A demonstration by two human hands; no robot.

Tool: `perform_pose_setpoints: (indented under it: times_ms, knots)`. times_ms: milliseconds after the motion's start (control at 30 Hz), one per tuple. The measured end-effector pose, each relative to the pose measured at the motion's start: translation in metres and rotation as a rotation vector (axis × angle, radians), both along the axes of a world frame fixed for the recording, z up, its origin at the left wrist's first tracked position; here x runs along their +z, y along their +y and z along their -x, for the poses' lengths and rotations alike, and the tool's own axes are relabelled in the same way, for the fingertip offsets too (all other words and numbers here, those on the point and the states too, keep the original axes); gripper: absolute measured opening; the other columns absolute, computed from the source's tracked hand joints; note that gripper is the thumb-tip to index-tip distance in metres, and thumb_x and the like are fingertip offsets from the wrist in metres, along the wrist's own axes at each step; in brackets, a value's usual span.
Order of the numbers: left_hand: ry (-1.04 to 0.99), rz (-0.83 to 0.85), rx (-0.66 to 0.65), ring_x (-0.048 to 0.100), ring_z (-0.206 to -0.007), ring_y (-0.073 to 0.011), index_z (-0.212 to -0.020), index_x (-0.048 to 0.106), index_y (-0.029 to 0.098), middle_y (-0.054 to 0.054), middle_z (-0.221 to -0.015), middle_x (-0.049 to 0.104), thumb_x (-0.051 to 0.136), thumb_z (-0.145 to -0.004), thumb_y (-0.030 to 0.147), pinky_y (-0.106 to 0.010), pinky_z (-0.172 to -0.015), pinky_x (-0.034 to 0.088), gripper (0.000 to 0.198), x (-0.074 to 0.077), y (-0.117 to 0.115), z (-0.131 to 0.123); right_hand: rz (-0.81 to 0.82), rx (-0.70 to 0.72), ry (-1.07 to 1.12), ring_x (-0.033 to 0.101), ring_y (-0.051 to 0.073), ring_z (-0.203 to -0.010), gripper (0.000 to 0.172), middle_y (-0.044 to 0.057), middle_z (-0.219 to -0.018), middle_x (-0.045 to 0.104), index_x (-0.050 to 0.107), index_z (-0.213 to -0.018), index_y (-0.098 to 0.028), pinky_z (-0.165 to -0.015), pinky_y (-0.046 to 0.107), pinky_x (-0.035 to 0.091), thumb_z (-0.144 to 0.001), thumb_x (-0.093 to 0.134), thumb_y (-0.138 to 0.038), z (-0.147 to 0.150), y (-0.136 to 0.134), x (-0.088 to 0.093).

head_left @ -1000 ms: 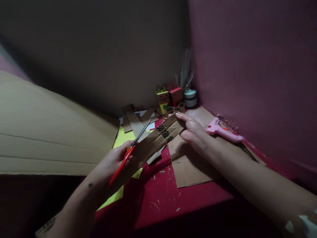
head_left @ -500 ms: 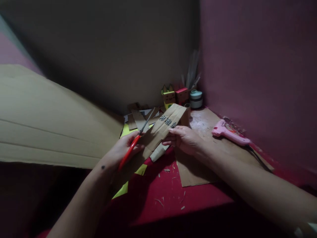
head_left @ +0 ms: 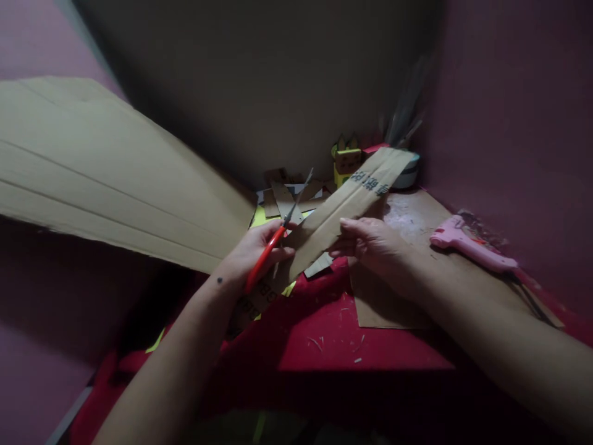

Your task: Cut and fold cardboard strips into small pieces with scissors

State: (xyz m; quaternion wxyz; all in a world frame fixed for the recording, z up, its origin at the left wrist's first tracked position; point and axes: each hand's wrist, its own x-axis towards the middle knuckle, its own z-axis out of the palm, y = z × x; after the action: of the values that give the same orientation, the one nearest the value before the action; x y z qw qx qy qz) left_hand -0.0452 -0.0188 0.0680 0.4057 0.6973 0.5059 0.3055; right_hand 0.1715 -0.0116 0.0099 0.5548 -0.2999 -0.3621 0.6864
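A long strip of brown cardboard [head_left: 331, 216] with black printed characters slants across the space between my hands, its far end raised. My right hand [head_left: 375, 244] pinches its right edge, thumb on top and fingers beneath. My left hand [head_left: 254, 250] is closed around red-handled scissors [head_left: 267, 256], whose blades point up and away. The fingers of that hand also reach the left edge of the strip; how firmly they grip it is hard to see. The strip's near end passes down behind my left wrist.
A pink glue gun [head_left: 472, 244] lies on a cardboard sheet [head_left: 393, 306] at the right. Small cardboard figures [head_left: 348, 162] and a pale round container [head_left: 408, 172] stand at the back. A large cardboard panel [head_left: 102, 167] juts in from the left. Scraps litter the red tabletop [head_left: 324, 321].
The strip now extends further up and right, showing more of its length and print near its lower end. Both hands keep hold. The camera view has shifted.
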Motion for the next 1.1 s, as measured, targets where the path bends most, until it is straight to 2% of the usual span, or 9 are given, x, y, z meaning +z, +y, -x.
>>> perform_pose_setpoints:
  times_ms: [167, 267, 367, 500, 633, 733, 833, 933, 1100]
  knots:
    - [0.04, -0.04, -0.041, 0.057, -0.07, -0.0181, -0.105, 0.063, 0.022, 0.0, -0.078, 0.063, 0.066, -0.066, 0.025, -0.029, -0.062, 0.043, 0.04, -0.003, 0.0, -0.005, -0.002, -0.122, -0.072, 0.063, 0.019, -0.043, 0.021, 0.007, -0.048, 0.062, 0.054, -0.06, -0.015, -0.045, 0.029, 0.056, -0.073, 0.07, -0.019, 0.002, 0.001, -0.001]
    - [0.063, -0.032, -0.049, 0.058, -0.072, -0.0196, -0.105, 0.064, 0.021, 0.001, -0.076, 0.063, 0.067, -0.065, 0.028, -0.029, -0.063, 0.045, 0.041, -0.008, 0.002, -0.003, -0.021, -0.14, -0.087, 0.063, 0.019, -0.043, 0.021, 0.007, -0.049, 0.063, 0.054, -0.061, -0.015, -0.044, 0.028, 0.056, -0.075, 0.069, -0.021, -0.003, 0.004, -0.002]
    - [0.009, -0.035, -0.043, 0.059, -0.073, -0.0199, -0.106, 0.063, 0.021, 0.0, -0.077, 0.063, 0.065, -0.067, 0.028, -0.03, -0.063, 0.045, 0.039, -0.013, 0.004, -0.006, -0.051, -0.081, -0.053, 0.065, 0.018, -0.048, 0.016, 0.008, -0.058, 0.067, 0.059, -0.067, -0.013, -0.048, 0.028, 0.057, -0.076, 0.067, -0.024, 0.0, 0.001, -0.003]
    - [-0.127, -0.083, 0.013, 0.058, -0.067, -0.0171, -0.098, 0.062, 0.019, 0.001, -0.072, 0.062, 0.07, -0.064, 0.024, -0.027, -0.059, 0.046, 0.035, -0.022, 0.006, -0.02, -0.059, 0.1, -0.105, 0.069, 0.019, -0.058, 0.006, 0.009, -0.067, 0.071, 0.063, -0.076, -0.013, -0.055, 0.028, 0.058, -0.074, 0.066, -0.017, 0.015, -0.01, -0.006]
    - [-0.271, -0.034, -0.036, 0.059, -0.064, -0.0158, -0.094, 0.058, 0.017, 0.002, -0.069, 0.062, 0.072, -0.065, 0.026, -0.026, -0.057, 0.048, 0.033, -0.028, 0.005, -0.029, -0.083, 0.05, -0.226, 0.062, 0.015, -0.042, 0.007, 0.007, -0.051, 0.066, 0.062, -0.069, -0.014, -0.04, 0.021, 0.051, -0.074, 0.064, -0.017, 0.019, -0.012, -0.005]
    - [-0.401, 0.061, -0.08, 0.06, -0.059, -0.0147, -0.092, 0.059, 0.017, 0.001, -0.067, 0.063, 0.071, -0.069, 0.027, -0.026, -0.056, 0.049, 0.028, -0.03, 0.01, -0.031, -0.135, 0.14, -0.313, 0.058, 0.014, -0.037, 0.008, 0.006, -0.047, 0.064, 0.062, -0.068, -0.015, -0.035, 0.02, 0.046, -0.072, 0.064, -0.02, 0.014, -0.008, -0.002]
    - [-0.565, 0.087, -0.067, 0.064, -0.062, -0.0194, -0.09, 0.061, 0.015, -0.003, -0.069, 0.066, 0.075, -0.063, 0.022, -0.03, -0.059, 0.053, 0.031, -0.033, 0.021, -0.037, -0.144, 0.213, -0.358, 0.055, 0.014, -0.034, 0.014, 0.003, -0.042, 0.06, 0.058, -0.061, -0.017, -0.032, 0.02, 0.042, -0.072, 0.064, -0.022, 0.015, -0.007, 0.0]
    - [-0.713, 0.069, 0.001, 0.068, -0.074, -0.0266, -0.094, 0.061, 0.015, -0.006, -0.079, 0.07, 0.073, -0.061, 0.02, -0.038, -0.066, 0.056, 0.036, -0.04, 0.033, -0.045, -0.088, 0.215, -0.305, 0.054, 0.012, -0.039, 0.015, 0.002, -0.049, 0.062, 0.061, -0.065, -0.016, -0.036, 0.021, 0.042, -0.075, 0.064, -0.027, 0.022, -0.012, -0.004]
    - [-0.787, 0.005, 0.055, 0.068, -0.082, -0.0294, -0.099, 0.06, 0.014, -0.008, -0.085, 0.072, 0.072, -0.062, 0.02, -0.04, -0.071, 0.056, 0.039, -0.055, 0.041, -0.048, 0.061, 0.236, -0.186, 0.052, 0.009, -0.042, 0.011, 0.001, -0.054, 0.062, 0.062, -0.066, -0.015, -0.039, 0.019, 0.039, -0.071, 0.068, -0.022, 0.033, -0.022, -0.017]
